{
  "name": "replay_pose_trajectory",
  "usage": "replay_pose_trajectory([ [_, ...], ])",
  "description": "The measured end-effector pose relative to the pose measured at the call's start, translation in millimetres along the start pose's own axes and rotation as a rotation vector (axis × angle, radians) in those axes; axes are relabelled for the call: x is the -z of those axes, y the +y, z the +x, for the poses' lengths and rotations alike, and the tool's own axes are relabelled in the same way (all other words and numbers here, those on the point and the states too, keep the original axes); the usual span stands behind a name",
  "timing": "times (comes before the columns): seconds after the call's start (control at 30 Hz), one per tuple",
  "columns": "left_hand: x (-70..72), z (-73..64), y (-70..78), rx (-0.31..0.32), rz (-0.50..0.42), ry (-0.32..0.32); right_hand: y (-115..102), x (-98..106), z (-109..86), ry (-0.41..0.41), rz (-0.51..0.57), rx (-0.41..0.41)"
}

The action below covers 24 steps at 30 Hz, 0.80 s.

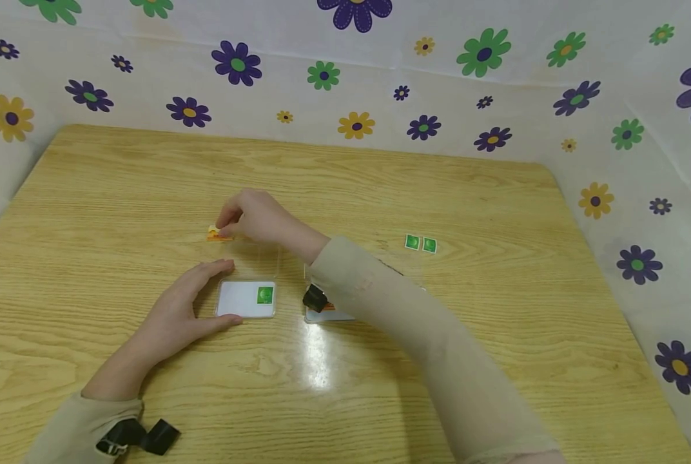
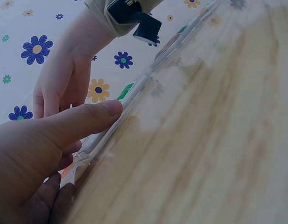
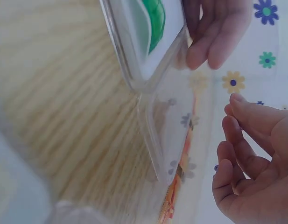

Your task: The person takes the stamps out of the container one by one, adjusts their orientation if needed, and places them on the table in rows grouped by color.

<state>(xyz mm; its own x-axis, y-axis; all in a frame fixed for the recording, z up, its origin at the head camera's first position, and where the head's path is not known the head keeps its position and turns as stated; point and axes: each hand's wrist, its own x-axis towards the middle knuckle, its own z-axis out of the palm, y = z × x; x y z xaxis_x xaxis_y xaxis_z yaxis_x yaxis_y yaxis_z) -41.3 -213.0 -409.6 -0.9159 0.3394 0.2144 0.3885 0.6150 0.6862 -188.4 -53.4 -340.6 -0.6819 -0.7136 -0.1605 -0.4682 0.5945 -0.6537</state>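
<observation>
My left hand [image 1: 180, 309] grips the left side of a clear plastic case [image 1: 245, 317], thumb along its front edge and fingertips by the raised lid [image 3: 162, 135]. Inside lies a white card [image 1: 235, 299] with a green square picture piece [image 1: 265, 295] at its right. Behind the case, my right hand [image 1: 258, 216] hovers over orange picture pieces [image 1: 212, 234] on the table. Its thumb and index fingertips come close together in the right wrist view, with nothing visible between them; the other fingers are loosely bent.
Two green square pieces [image 1: 429, 245] lie on the table at the right. A second clear case [image 1: 313, 317] is mostly hidden beneath my right forearm, with some orange showing in it. A flowered cloth [image 1: 380, 77] hangs behind the wooden table [image 1: 496, 212].
</observation>
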Motion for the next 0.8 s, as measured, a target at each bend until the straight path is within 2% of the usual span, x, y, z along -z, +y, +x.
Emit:
replay_pose_trajectory([
  [0.1, 0.2, -0.4, 0.0, 0.004, -0.001, -0.002, 1.1, 0.9, -10.2, -0.001, 0.002, 0.053],
  [0.27, 0.6, -0.8, -0.1, 0.015, -0.013, -0.009, 0.8, 3.0, -28.5, -0.032, 0.007, 0.09],
  [0.5, 1.0, -1.2, 0.8, 0.03, -0.024, -0.012, 0.7, 3.1, -51.0, -0.081, 0.004, 0.092],
  [0.7, 0.8, -1.1, 2.5, 0.037, -0.018, -0.013, 4.9, -0.4, -70.0, -0.099, 0.033, 0.059],
  [0.8, 0.8, -0.7, 3.1, 0.036, -0.015, -0.013, 7.6, -2.2, -77.8, -0.097, 0.031, 0.071],
])
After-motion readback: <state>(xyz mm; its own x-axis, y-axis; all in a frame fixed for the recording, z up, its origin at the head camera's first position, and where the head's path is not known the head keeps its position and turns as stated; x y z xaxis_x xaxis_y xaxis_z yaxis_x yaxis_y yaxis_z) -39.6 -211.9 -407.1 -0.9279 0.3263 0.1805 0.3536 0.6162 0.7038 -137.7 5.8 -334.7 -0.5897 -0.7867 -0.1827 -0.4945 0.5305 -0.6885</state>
